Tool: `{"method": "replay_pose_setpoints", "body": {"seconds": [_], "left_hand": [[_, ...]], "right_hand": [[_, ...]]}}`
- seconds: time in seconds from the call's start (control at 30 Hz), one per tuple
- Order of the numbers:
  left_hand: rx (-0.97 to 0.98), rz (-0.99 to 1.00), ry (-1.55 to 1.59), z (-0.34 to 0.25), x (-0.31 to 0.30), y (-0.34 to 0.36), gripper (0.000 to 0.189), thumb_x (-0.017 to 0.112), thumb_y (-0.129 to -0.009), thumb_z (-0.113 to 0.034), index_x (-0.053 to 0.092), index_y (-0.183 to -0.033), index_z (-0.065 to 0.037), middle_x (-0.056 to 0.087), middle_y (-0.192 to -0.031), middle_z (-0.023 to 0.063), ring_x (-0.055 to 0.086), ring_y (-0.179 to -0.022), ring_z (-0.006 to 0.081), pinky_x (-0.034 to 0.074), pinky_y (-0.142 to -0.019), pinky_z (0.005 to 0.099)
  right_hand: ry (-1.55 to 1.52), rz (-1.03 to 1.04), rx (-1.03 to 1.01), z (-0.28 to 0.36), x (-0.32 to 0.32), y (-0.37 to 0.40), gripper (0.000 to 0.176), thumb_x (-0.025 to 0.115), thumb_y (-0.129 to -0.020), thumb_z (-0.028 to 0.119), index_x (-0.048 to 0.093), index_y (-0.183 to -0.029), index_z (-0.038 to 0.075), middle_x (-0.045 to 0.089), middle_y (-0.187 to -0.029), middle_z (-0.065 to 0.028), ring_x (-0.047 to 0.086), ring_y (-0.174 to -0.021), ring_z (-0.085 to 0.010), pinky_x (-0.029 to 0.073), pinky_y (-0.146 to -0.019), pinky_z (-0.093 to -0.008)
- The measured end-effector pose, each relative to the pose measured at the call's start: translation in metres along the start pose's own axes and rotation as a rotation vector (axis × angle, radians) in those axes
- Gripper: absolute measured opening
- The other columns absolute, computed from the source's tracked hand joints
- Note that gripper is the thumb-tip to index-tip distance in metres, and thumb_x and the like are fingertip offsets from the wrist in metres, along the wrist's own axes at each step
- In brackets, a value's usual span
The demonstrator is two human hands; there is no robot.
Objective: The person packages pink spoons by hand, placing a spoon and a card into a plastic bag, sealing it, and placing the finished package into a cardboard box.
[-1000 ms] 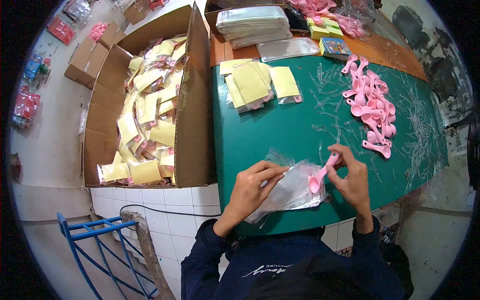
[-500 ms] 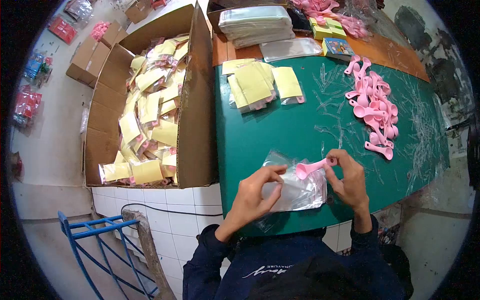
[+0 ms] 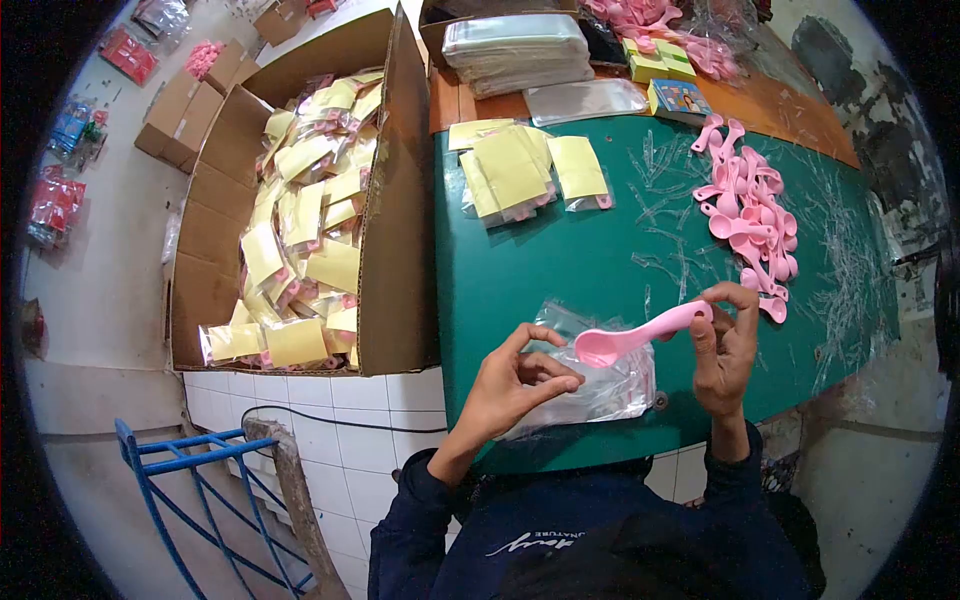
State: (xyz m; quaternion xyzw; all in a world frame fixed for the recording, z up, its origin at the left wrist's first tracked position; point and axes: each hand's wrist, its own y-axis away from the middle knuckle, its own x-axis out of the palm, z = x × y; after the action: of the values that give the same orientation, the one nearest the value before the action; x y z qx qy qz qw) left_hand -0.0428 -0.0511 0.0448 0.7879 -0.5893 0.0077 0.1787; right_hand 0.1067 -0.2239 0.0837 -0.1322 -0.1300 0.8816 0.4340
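My right hand (image 3: 727, 350) pinches the handle end of a pink measuring spoon (image 3: 645, 335), holding it raised over a stack of clear plastic bags (image 3: 610, 395) at the table's near edge. The spoon's bowl points left, toward my left hand (image 3: 525, 378). That hand hovers at the left side of the bags, fingers curled but apart from the thumb, with nothing visible in it. Part of the bag stack is hidden beneath the spoon and fingers. To the right lies a pile of pink spoons (image 3: 750, 220) on the green tabletop (image 3: 560, 265).
Packed bags with yellow cards (image 3: 510, 170) lie at the table's back left. A large cardboard box (image 3: 398, 230) full of similar packs stands left of the table. Behind are stacked clear sleeves (image 3: 515, 50) and small yellow boxes (image 3: 660, 60). Clear plastic scraps (image 3: 840, 270) litter the right side.
The measuring spoon has come up off the bags, nearer to the camera, as my right hand rose and shifted slightly right. My left hand's fingers have curled in more.
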Motion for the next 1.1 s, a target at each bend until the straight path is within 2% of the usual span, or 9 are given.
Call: {"method": "replay_pose_setpoints", "body": {"seconds": [0.4,0.6,0.7,0.83,0.87,0.93,0.97,1.03,1.1], "left_hand": [[0.068,0.071,0.138,-0.011,0.016,-0.001,0.036,0.057,-0.088,-0.010,0.046,-0.120,-0.001,0.064,-0.098,0.0101,0.058,-0.092,0.0115,0.046,-0.080,0.0259],[0.006,0.127,-0.013,-0.014,0.006,-0.006,0.029,0.047,-0.094,-0.018,0.055,-0.115,0.001,0.064,-0.095,0.0063,0.055,-0.087,0.0099,0.045,-0.079,0.0245],[0.059,0.073,-0.001,-0.010,0.006,-0.011,0.029,0.044,-0.095,-0.020,0.059,-0.107,0.002,0.063,-0.092,0.0067,0.055,-0.080,0.0090,0.045,-0.072,0.0233],[0.101,0.038,0.164,-0.026,0.002,-0.021,0.029,0.040,-0.096,-0.019,0.056,-0.102,0.004,0.063,-0.099,0.0139,0.062,-0.088,0.0183,0.051,-0.076,0.0304],[0.121,0.033,0.178,-0.028,0.000,-0.022,0.029,0.040,-0.097,-0.019,0.055,-0.103,0.004,0.062,-0.100,0.0150,0.062,-0.089,0.0204,0.052,-0.077,0.0323],[0.153,0.017,0.206,-0.028,-0.002,-0.023,0.029,0.039,-0.097,-0.019,0.054,-0.103,0.005,0.062,-0.100,0.0165,0.063,-0.090,0.0230,0.053,-0.078,0.0345],[0.168,0.007,0.218,-0.027,-0.004,-0.024,0.029,0.039,-0.097,-0.019,0.054,-0.103,0.006,0.062,-0.100,0.0169,0.063,-0.090,0.0233,0.053,-0.078,0.0349],[0.203,-0.010,0.241,-0.027,-0.007,-0.027,0.030,0.039,-0.097,-0.018,0.054,-0.102,0.006,0.062,-0.099,0.0175,0.063,-0.089,0.0240,0.054,-0.077,0.0356],[0.164,-0.029,0.238,-0.031,-0.008,-0.026,0.030,0.039,-0.097,-0.019,0.054,-0.102,0.006,0.063,-0.099,0.0181,0.063,-0.089,0.0240,0.054,-0.077,0.0354]], "right_hand": [[0.211,0.276,0.068,0.010,0.002,-0.010,0.027,0.059,-0.084,0.003,0.041,-0.104,-0.002,0.061,-0.083,-0.0097,0.065,-0.077,-0.0190,0.053,-0.067,-0.0276],[0.122,0.199,0.002,0.003,0.002,-0.018,0.027,0.063,-0.082,0.007,0.048,-0.102,-0.002,0.062,-0.084,-0.0110,0.065,-0.075,-0.0199,0.052,-0.067,-0.0296],[0.278,0.421,-0.142,0.005,0.000,-0.034,0.024,0.066,-0.079,0.011,0.054,-0.096,-0.002,0.062,-0.087,-0.0104,0.063,-0.076,-0.0243,0.051,-0.072,-0.0333],[0.183,0.908,-0.406,0.007,0.008,-0.077,0.032,0.060,-0.083,0.033,0.062,-0.094,0.003,0.059,-0.104,-0.0129,0.051,-0.105,-0.0277,0.043,-0.086,-0.0391],[0.059,0.944,-0.314,-0.006,0.000,-0.097,0.041,0.053,-0.084,0.044,0.064,-0.094,0.006,0.056,-0.112,-0.0138,0.046,-0.111,-0.0286,0.039,-0.091,-0.0400],[0.116,0.649,-0.223,-0.060,-0.030,-0.163,0.042,0.052,-0.085,0.045,0.065,-0.096,0.007,0.056,-0.112,-0.0141,0.048,-0.109,-0.0283,0.040,-0.090,-0.0391],[0.430,0.429,-0.127,-0.086,-0.052,-0.205,0.045,0.054,-0.085,0.045,0.065,-0.093,0.002,0.057,-0.111,-0.0145,0.052,-0.106,-0.0230,0.042,-0.089,-0.0357],[0.760,0.031,-0.025,-0.158,-0.104,-0.275,0.039,0.058,-0.083,0.036,0.063,-0.093,-0.001,0.064,-0.087,-0.0140,0.061,-0.082,-0.0254,0.047,-0.076,-0.0332],[1.057,-0.012,-0.058,-0.197,-0.141,-0.307,0.041,0.061,-0.079,0.037,0.063,-0.092,-0.002,0.063,-0.077,-0.0158,0.062,-0.076,-0.0287,0.048,-0.070,-0.0368]]}}
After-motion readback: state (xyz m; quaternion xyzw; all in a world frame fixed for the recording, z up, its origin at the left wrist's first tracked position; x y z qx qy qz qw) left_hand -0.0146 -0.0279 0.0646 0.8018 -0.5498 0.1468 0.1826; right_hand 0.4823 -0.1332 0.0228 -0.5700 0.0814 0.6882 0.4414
